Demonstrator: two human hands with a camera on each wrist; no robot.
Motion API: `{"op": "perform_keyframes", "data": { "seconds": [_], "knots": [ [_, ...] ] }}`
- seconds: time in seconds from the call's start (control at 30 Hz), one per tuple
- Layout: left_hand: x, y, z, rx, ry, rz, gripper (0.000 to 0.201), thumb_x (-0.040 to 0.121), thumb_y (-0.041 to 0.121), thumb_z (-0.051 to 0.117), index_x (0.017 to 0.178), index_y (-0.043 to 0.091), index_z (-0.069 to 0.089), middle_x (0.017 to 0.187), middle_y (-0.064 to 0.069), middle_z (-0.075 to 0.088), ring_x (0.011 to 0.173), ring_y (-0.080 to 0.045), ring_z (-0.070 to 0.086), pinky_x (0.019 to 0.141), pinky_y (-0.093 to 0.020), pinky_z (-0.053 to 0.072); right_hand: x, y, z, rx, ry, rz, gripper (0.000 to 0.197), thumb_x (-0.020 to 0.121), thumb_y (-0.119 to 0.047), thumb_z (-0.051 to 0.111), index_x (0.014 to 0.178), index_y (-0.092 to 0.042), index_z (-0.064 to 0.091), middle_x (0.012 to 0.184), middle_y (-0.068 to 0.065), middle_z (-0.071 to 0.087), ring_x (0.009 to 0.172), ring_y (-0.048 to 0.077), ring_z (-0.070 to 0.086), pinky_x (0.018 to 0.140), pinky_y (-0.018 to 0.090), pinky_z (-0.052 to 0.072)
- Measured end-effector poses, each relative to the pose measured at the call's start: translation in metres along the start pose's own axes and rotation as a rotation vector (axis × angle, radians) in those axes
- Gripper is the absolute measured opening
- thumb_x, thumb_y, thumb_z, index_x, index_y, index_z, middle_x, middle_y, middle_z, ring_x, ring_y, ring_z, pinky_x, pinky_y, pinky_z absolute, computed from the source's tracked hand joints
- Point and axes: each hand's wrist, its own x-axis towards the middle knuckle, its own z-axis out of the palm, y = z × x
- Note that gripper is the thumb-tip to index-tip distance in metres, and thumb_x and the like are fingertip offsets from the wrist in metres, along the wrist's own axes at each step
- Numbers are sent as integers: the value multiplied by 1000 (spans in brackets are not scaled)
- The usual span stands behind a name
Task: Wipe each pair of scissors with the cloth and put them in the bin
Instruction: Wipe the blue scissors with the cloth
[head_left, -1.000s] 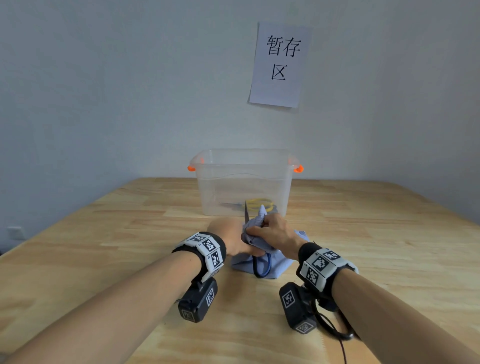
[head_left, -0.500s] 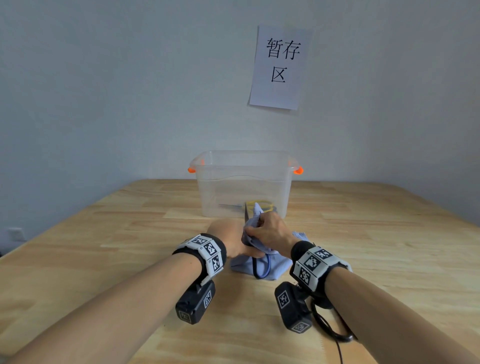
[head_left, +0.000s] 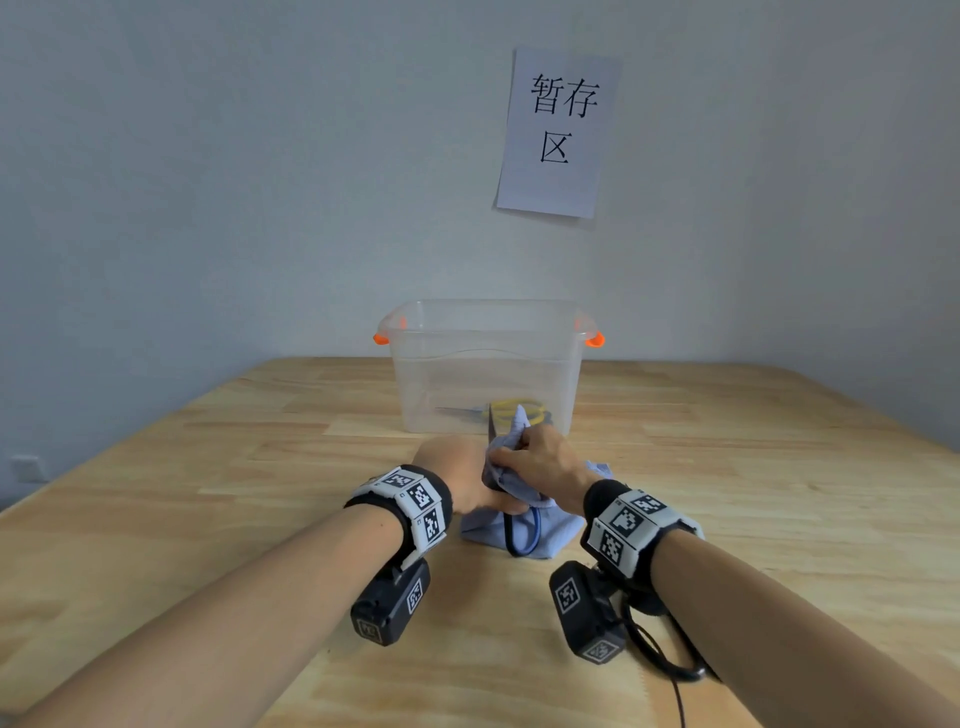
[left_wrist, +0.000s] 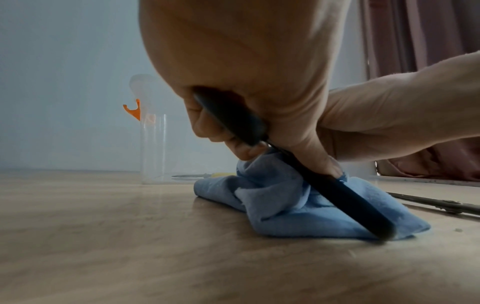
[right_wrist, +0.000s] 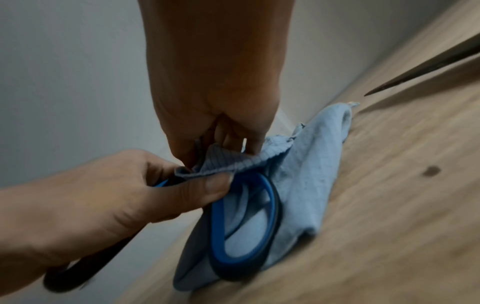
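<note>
Currently head view: left hand (head_left: 457, 480) gripping blue-handled scissors (head_left: 522, 532) near the bin (head_left: 485, 364), right hand (head_left: 540, 462) pinching cloth (head_left: 558, 535) around blade — tip exposed, slip risks cut. Left wrist: handle (left_wrist: 350, 203) propped on cloth, could skid. Right wrist: second blade (right_wrist: 420, 67) lying right — snag hazard.

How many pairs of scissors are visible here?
3: blue-handled pair in the left hand, yellow-handled pair in the bin, third pair on the table by the cloth. More may be hidden.

- My head view is evenly lit, soft and rather dim, with faint shadows under the forearms on the table (head_left: 208, 519).
- Its edges bow outward.
- My right wrist view is smeared, perhaps by motion.
</note>
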Motion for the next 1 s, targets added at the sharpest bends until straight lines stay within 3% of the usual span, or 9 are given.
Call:
{"op": "perform_keyframes", "data": {
  "seconds": [0.13,0.23,0.4,0.5,0.57,0.67,0.77,0.9,1.0],
  "knots": [
    [-1,-1,2,6,8,-2,64,69,82,63,69,21,45,71,4,52,78,-20,55,70,-29,38,1,0,5,-37,7,-9,33,90,-24,69,87,8,67,76,13,64,72,22,61,62,31,48],
    [1,-2,4,3,10,-3,65,68,83,63,79,20,52,76,4,55,89,-23,63,71,-30,39,1,0,7,-73,10,-18,27,88,-25,70,86,2,65,78,12,65,75,22,62,66,32,50],
    [2,-5,6,-12,15,-3,67,68,85,61,88,21,61,79,4,59,92,-23,65,71,-30,39,-5,-3,4,-167,-30,-56,26,84,-19,71,65,-12,55,62,0,54,59,12,50,52,23,40],
    [3,-5,5,-25,-8,-6,62,68,84,62,84,25,55,79,4,59,91,-22,65,71,-30,40,-7,0,-4,-58,-74,-30,19,82,-16,73,71,-5,62,72,9,65,69,21,63,65,32,54],
    [3,-5,4,-30,-28,-17,67,68,83,63,90,20,60,78,4,59,86,-22,63,69,-30,40,-8,2,-12,54,-110,18,18,78,-17,76,77,-1,68,80,15,70,78,27,69,75,40,58],
    [3,-6,6,-66,-35,-53,68,67,82,65,87,17,63,70,4,56,73,-20,57,63,-30,39,-13,7,-24,96,-108,87,14,82,-10,74,73,-7,64,73,9,65,69,19,62,65,31,51],
    [-1,-8,5,-89,-19,-84,67,66,83,66,65,19,46,61,4,49,59,-16,48,55,-31,34,-17,8,-31,126,-57,131,9,85,-6,70,80,-1,66,73,12,64,61,18,60,55,26,48],
    [-10,-10,-8,-106,-2,-125,71,66,83,64,59,18,39,57,4,44,52,-14,42,49,-29,29,-22,1,-36,55,-41,172,11,90,-3,64,81,-6,58,72,8,60,58,14,56,46,19,44],
    [-15,-13,-20,-121,8,-146,71,67,83,65,60,17,37,57,4,41,50,-14,40,47,-28,27,-27,-4,-37,15,-29,210,13,90,-3,63,98,-6,53,81,8,57,68,16,56,63,30,53]
  ]
}}
